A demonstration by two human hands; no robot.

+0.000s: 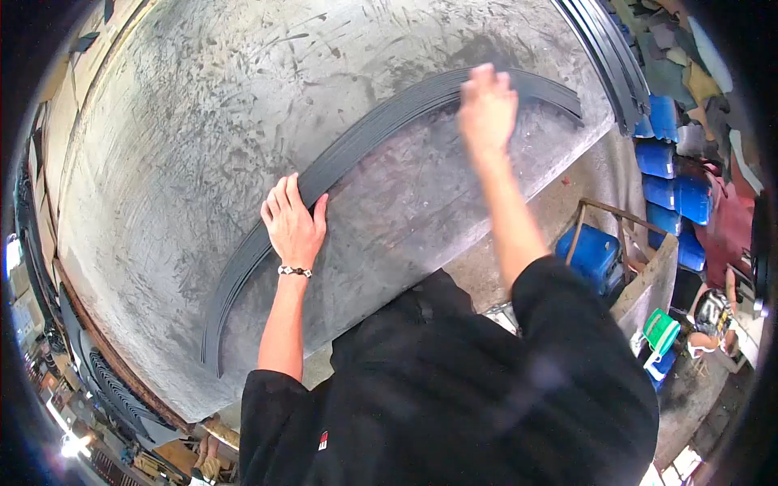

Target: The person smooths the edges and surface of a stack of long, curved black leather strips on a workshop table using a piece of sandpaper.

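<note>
A long bundle of thin dark grey strips (pixel 365 134) lies across the grey worktable (pixel 162 162), looking curved in this wide view. My left hand (pixel 293 223) rests on the bundle left of its middle, fingers spread over the strips and thumb at their near edge. A beaded bracelet circles that wrist. My right hand (pixel 488 105) is over the right part of the bundle, blurred by motion. Its fingers point to the far side, and whether they hold any strip cannot be made out.
More dark strips (pixel 604 57) lie along the table's right end. Beyond stand blue containers (pixel 658 159), a blue bin (pixel 590 255) in a frame, and a green bucket (pixel 661 330). Another person (pixel 713 312) is at the far right. Stacked dark pieces (pixel 117 385) lie at lower left.
</note>
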